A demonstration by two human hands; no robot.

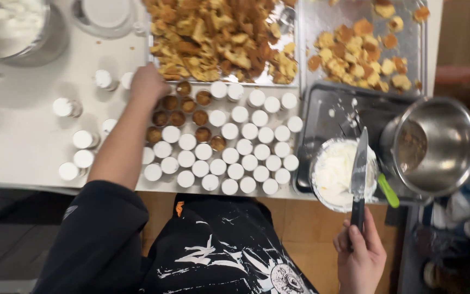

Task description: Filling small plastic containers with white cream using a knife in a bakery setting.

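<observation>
Dozens of small cups point(229, 155) crowd right of left hand point(147, 83), clenched, contents unseen | right hand point(361, 251) grasps knife point(359, 169) | risk: forearm topples cups, blade tips cream bowl point(337, 173)

Knife point(359, 169) in the right hand point(361, 256), dark handle gripped low, long blade pointing away and lying flat across a clear bowl of white cream point(335, 173). Over on the left, the left hand point(148, 84) sits at the far edge of the small cups point(229, 147), packed upright, most white-filled, a few brown.
</observation>
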